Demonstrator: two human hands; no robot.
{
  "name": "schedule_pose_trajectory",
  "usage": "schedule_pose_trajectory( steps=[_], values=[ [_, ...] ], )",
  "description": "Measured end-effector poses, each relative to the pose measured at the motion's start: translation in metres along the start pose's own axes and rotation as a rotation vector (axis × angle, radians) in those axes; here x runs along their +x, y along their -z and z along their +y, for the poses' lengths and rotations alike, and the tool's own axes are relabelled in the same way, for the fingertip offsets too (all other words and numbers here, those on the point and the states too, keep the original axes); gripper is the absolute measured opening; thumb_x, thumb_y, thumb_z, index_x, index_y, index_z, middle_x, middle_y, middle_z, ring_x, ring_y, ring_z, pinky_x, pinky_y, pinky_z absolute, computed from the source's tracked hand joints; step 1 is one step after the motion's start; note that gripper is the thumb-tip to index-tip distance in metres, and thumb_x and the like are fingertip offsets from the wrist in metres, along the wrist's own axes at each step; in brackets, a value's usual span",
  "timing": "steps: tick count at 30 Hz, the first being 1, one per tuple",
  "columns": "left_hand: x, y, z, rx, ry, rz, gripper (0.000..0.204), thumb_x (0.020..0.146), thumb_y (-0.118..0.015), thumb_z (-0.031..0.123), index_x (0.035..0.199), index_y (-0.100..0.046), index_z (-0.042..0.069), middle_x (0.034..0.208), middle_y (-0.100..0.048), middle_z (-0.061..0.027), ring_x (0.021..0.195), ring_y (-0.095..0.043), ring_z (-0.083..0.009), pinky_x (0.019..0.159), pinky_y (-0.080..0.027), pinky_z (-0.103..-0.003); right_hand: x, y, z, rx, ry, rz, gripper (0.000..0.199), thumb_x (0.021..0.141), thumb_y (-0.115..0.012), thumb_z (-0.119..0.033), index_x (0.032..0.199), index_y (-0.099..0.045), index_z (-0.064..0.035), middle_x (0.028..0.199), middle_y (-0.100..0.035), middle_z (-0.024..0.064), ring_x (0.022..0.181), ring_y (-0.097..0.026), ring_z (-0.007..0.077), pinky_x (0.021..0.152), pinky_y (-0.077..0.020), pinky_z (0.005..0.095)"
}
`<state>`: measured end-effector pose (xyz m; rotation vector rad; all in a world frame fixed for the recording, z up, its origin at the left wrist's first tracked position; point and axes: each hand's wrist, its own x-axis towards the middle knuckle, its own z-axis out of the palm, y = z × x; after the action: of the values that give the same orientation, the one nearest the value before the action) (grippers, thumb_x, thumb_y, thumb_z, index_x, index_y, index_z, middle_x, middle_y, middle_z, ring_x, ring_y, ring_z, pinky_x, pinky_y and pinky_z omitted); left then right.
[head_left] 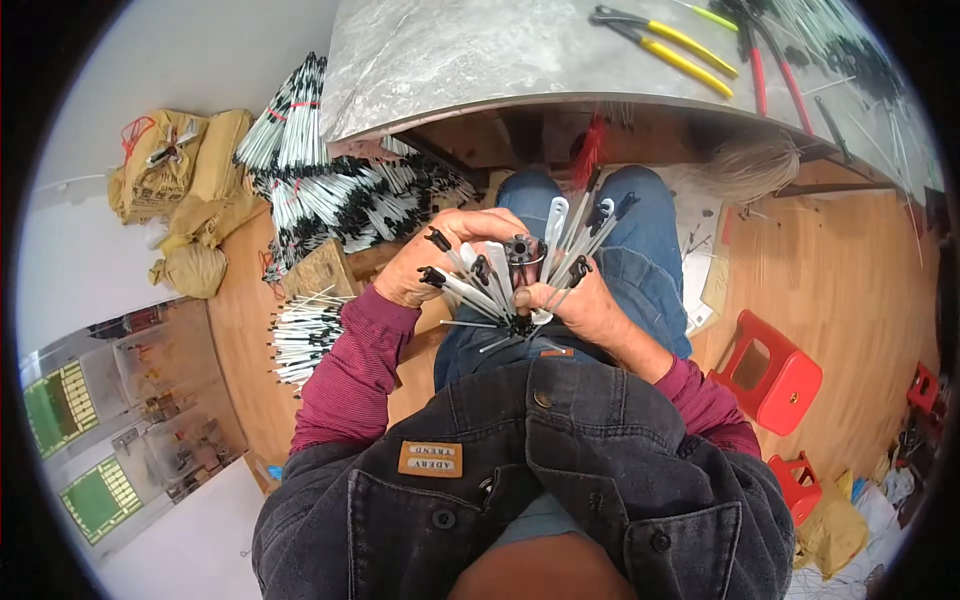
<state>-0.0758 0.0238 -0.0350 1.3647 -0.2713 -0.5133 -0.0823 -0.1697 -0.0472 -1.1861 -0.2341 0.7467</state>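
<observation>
**Listener:** What are your hands doing?

**Me:** Both meet over my lap. My left hand [440, 262] is closed around a fan of thin white rods with black tips [470, 285], spread like spokes. My right hand [570, 300] grips the same bunch from the other side, thumb pressed near a small black hub [519, 248] that sits between my fingers at the centre of the fan.

**Listener:** How far along is the work?

**Me:** I'd judge midway on this piece: several rods stand around the hub, yet the fan looks uneven and loose. Much remains. Beyond my left hand lie big bundles of white-and-black rods [330, 190] on the wooden floor [850, 280].

**Listener:** Anything else nearby?

**Me:** Ahead of my hands, a grey tabletop [450, 60] carries yellow-handled pliers [665, 40]. Off to my right stands a red plastic stool [775, 375].
</observation>
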Motion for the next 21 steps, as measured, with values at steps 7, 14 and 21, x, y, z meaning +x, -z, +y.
schedule_pose_trajectory(
  steps=[7,14,21],
  values=[
    [0.004,-0.005,0.003,-0.033,0.025,0.100,0.029,0.073,-0.061,0.020,0.093,-0.058,-0.001,0.093,-0.056,-0.0087,0.086,-0.053,-0.0159,0.078,-0.040,-0.027,0.003,0.005,0.003,0.021,-0.029,0.002,0.019,0.069,-0.066,-0.014,0.081,-0.058,-0.0014,0.072,-0.057,-0.0001,0.067,-0.050,0.0059,0.061,-0.0415,0.0213],
    [0.011,-0.005,0.004,0.085,-0.092,0.096,0.025,0.069,-0.062,0.010,0.091,-0.058,0.000,0.094,-0.057,-0.0090,0.085,-0.054,-0.0162,0.077,-0.042,-0.027,0.007,0.009,0.013,0.144,-0.049,-0.011,0.018,0.070,-0.065,-0.016,0.078,-0.056,-0.0024,0.068,-0.053,-0.0021,0.063,-0.048,0.0058,0.058,-0.0406,0.0219],
    [0.008,-0.008,0.013,0.061,-0.100,0.046,0.025,0.072,-0.057,0.005,0.096,-0.056,-0.001,0.098,-0.054,-0.0131,0.087,-0.054,-0.0199,0.078,-0.042,-0.030,0.005,0.008,0.007,0.109,-0.041,0.008,0.016,0.072,-0.063,-0.015,0.077,-0.055,-0.0021,0.067,-0.053,-0.0018,0.062,-0.048,0.0057,0.056,-0.0404,0.0213]
  ],
)
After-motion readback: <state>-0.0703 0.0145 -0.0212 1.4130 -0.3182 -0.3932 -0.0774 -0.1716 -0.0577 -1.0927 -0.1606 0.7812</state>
